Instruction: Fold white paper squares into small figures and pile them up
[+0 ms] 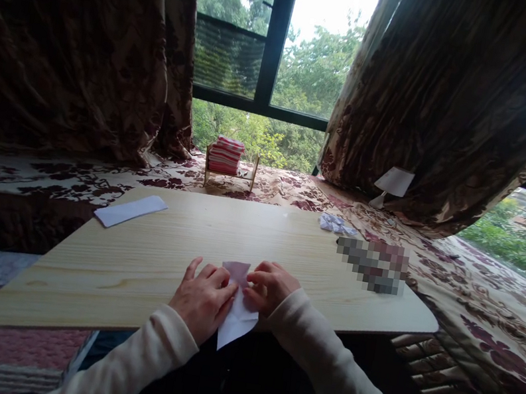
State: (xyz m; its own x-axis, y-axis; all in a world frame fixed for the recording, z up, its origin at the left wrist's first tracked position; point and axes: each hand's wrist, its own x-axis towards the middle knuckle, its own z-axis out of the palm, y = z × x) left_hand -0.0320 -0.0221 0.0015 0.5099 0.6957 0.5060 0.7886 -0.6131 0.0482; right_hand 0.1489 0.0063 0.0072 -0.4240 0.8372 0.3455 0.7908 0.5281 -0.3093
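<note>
Lower centre of frame: left hand (203, 298), half-curled, grips white paper (237, 322); right hand (274, 286), curled, pinches edge. Even, light pressure likely prevents wrinkles.

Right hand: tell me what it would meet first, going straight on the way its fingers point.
The right hand would meet the white paper first, as it lies right at the fingertips. Just past that, probably the left hand, though depth is unclear.
</note>
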